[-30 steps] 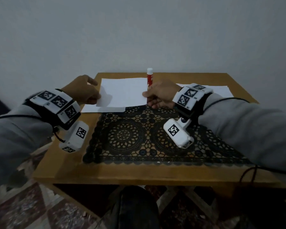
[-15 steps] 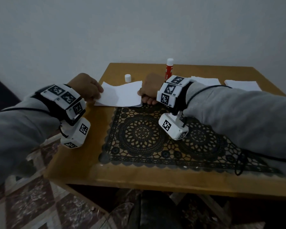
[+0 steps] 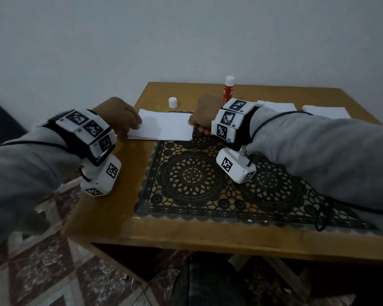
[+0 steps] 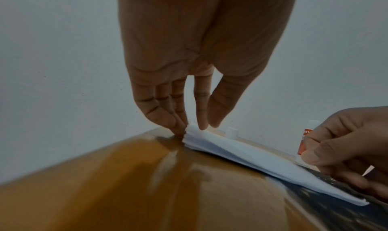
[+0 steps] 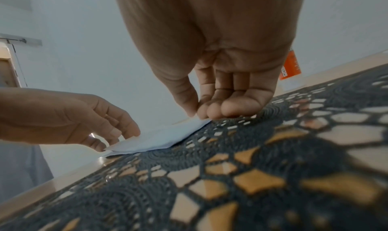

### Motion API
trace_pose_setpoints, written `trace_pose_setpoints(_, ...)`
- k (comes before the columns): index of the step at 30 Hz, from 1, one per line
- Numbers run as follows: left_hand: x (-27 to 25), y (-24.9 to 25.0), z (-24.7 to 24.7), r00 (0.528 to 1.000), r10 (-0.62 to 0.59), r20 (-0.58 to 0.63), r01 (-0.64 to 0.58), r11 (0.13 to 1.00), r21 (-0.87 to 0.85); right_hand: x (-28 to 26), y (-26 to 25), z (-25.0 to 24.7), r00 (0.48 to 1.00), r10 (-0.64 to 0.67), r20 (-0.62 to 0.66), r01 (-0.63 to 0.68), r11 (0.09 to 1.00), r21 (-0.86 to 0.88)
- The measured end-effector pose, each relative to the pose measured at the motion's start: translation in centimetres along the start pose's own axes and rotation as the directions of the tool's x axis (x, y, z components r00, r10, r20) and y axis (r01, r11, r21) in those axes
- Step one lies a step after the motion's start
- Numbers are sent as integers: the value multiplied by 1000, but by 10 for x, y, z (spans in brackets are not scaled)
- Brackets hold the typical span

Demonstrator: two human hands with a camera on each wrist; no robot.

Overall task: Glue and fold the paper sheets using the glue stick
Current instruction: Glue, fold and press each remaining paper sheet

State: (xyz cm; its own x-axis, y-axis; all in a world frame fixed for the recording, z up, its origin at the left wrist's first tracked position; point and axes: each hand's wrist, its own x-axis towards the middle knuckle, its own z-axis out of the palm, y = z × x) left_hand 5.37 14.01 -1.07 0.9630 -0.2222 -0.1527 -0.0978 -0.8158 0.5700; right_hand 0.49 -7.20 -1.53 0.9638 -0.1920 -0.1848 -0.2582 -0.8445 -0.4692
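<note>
Wooden table [image 3: 111, 208], folded white paper [image 3: 164, 127] — layered, edges fanned

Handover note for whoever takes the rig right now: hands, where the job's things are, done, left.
Left hand: fingertips pinch the folded paper's left edge.
Right hand: pinches its right edge.
The paper lies in layers, half on the lace mat, half on bare table.
Glue stick stands uncapped behind the right hand; its cap is beside the paper.
Done: this sheet is folded.
Left: press it flat; two more sheets wait at right.
</note>
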Motion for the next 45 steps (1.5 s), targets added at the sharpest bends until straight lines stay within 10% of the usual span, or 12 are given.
trace_pose_setpoints(11, -31, 42, 9, 978, 197, -73, -141, 873, 467, -76, 73, -44, 937, -256, -240, 187, 942, -277)
trace_pose_setpoints(18, -63, 126, 49, 827, 562, 35, -518, 735, 439, -106, 162, -83, 915, -124, -384, 27, 969, -247)
trace_pose_setpoints(25, -57, 200, 123, 697, 676, 242, -711, 604, 360, -104, 215, -97, 902, -52, -429, -38, 980, -197)
trace_pose_setpoints(31, -28, 228, 166, 694, 641, 329, -699, 490, 520, -101, 222, -98, 895, -18, -446, -9, 998, -60)
trace_pose_setpoints(45, -20, 228, 179, 700, 649, 298, -707, 570, 418, -102, 225, -97, 928, -12, -373, -30, 994, -106)
